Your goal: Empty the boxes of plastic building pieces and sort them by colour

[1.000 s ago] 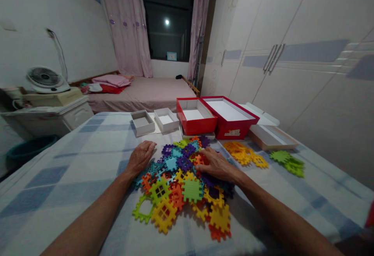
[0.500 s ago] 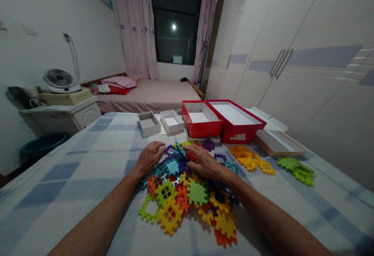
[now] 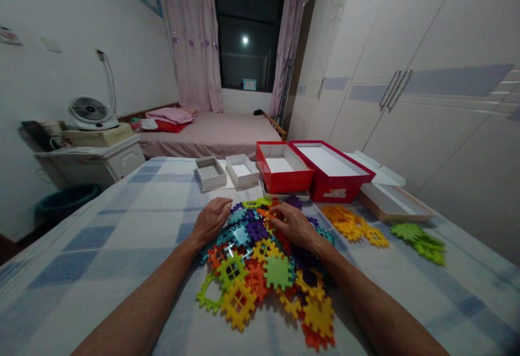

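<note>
A heap of colourful plastic interlocking building pieces with notched edges lies on the checked cloth before me. My left hand [image 3: 212, 219] rests at the heap's far left edge, fingers stretched forward beside teal and purple pieces. Curled over the far right part, my right hand [image 3: 296, 227] has its thumb and fingers around an orange building piece [image 3: 266, 213]; the grip is partly hidden. Between the hands lie a purple piece [image 3: 257, 230] and a light blue piece [image 3: 240, 233]. Nearer me are a green piece [image 3: 278, 272] and a yellow window-shaped piece [image 3: 238, 304].
Behind the heap stand two small white boxes [image 3: 211, 181], a red box [image 3: 290, 181] and a larger dark red box [image 3: 337, 191]. A shallow tray-like box [image 3: 385, 212] is farther right. Separate yellow pieces [image 3: 345, 223] and green pieces [image 3: 420, 242] lie on the right.
My right hand has shifted slightly right, to the orange piece. The teal piece that stood up between my hands has dropped out of sight, and the purple piece shows more. The view has turned slightly.
</note>
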The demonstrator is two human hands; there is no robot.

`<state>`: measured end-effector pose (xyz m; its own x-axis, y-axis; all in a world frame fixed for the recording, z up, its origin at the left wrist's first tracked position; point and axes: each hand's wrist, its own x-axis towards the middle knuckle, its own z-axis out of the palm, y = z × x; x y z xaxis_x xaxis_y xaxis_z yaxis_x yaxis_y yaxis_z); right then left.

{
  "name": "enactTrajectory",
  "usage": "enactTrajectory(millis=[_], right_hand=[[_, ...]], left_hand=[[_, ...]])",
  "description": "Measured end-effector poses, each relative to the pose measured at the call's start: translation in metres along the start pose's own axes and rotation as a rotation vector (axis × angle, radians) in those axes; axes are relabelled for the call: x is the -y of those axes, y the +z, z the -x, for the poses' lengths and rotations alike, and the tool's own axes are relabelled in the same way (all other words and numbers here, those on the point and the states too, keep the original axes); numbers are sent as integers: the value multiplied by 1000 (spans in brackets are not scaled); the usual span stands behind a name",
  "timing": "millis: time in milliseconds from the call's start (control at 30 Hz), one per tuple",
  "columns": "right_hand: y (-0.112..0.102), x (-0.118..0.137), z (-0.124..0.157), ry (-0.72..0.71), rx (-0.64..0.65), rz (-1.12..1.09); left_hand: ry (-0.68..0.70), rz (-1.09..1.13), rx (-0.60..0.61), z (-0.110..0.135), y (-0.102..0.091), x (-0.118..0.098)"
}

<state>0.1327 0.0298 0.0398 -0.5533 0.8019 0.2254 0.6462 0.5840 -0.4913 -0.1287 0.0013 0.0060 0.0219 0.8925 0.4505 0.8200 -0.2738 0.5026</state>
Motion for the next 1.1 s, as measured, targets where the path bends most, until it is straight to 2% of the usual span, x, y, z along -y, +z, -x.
enactTrajectory(millis=[167,233,367,400,467,667,800,933,1100], right_hand=[[-8,-11,-3,120,-196,-259],[-13,-12,-2,149,-226,-359],[-17,-4,2,28,-7,-470],[-16,-2,4,-10,35,-442],[-12,1,6,-34,33,-310],[7,-2,7,19,28,98],[13,3,5,45,14,167],[11,6,2,56,-17,29],[-5,-8,-3,156,-80,-356]], left_hand=[[-2,5,31,0,-1,-2],[7,9,46,0,-2,-2],[-9,16,57,0,-2,-3],[-15,17,56,0,-2,-3],[-20,20,51,1,-2,-3],[-10,9,62,0,0,1],[-7,-2,82,0,-1,-1],[-6,-7,99,0,-3,-4],[8,-12,106,0,-3,-4]])
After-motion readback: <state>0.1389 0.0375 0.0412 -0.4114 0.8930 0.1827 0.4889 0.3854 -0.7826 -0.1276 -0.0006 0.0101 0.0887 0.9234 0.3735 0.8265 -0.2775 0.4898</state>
